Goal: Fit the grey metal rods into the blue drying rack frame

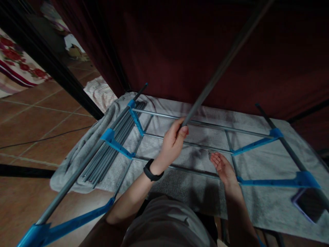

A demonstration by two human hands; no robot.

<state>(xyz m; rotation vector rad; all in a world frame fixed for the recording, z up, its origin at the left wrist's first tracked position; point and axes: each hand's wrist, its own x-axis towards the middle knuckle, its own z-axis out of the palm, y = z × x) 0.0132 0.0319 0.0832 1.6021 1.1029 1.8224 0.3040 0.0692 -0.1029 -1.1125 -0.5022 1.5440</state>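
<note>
In the head view, the left hand (pixel 172 139) has its grip closed around a grey tube (pixel 213 82) slanting far right above a blue-jointed frame (pixel 257 144) on a blanket (pixel 195 158). The right hand (pixel 224 168) curls loosely, palm up, to the right; whether it holds anything is unclear.

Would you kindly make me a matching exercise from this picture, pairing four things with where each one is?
1. Raised tube
2. Stack of grey tubes
3. Black wristband
4. Phone

A. Around the left wrist
B. On the grey blanket, toward its right end
C. Gripped in the left hand
D. On the grey blanket, toward its left end

Pairs: 1-C; 2-D; 3-A; 4-B
</note>
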